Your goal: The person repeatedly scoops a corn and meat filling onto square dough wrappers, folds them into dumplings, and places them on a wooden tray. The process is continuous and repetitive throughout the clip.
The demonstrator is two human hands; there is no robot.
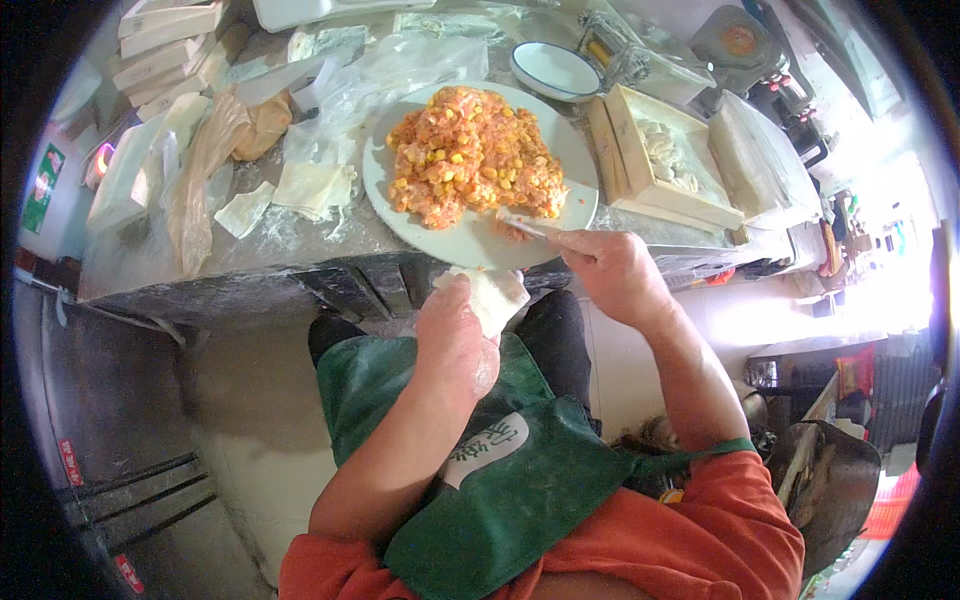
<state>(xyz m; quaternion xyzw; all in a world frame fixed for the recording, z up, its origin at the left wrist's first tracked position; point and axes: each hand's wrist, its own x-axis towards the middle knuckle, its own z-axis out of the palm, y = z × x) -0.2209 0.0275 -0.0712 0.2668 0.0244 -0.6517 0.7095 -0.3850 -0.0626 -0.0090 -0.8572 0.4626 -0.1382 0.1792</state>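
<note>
My left hand (454,322) holds a thin, pale dough wrapper (496,300) just off the table's near edge, below the plate. In my right hand (619,274) is a slim flat tool (525,225), its tip at the lower right of the filling. A mound of minced meat filling with corn kernels (472,157) lies on a large round plate (386,199), which reaches the table's front edge. Left of the plate rests a stack of square dough wrappers (313,187), with a separate wrapper piece (246,210) beside it.
At the right, a wooden box (679,195) holds shaped dough pieces (664,154); a white-covered block (761,169) stands beyond it. A blue-rimmed white bowl (556,71) sits behind the plate. Plastic bags (199,187) and stacked wooden boxes (169,30) occupy the left side.
</note>
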